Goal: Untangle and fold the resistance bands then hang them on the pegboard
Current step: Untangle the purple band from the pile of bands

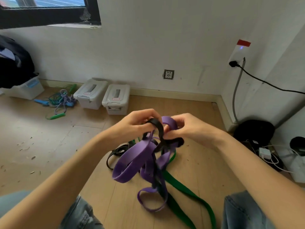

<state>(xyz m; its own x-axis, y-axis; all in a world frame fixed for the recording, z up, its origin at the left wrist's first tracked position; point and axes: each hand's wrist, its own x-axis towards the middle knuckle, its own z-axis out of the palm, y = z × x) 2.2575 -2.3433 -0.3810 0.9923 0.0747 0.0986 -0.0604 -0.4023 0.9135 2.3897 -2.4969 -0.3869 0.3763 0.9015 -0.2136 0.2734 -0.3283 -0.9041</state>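
A tangle of resistance bands hangs between my hands above the wooden floor. My left hand [138, 122] pinches a black band [157, 128] at its top loop. My right hand [186, 128] grips a wide purple band [130, 160] where it curves over beside the black one. Purple loops dangle down to the floor, wound with the black band. A green band [186, 190] lies on the floor under them and runs toward my right knee. No pegboard is in view.
Two lidded grey storage boxes [115, 99] stand by the wall, with skipping ropes [60, 103] heaped to their left. A black bag [254, 131], a charger and white cables [267, 154] fill the right corner. My jeans-clad knees [244, 212] frame the bottom.
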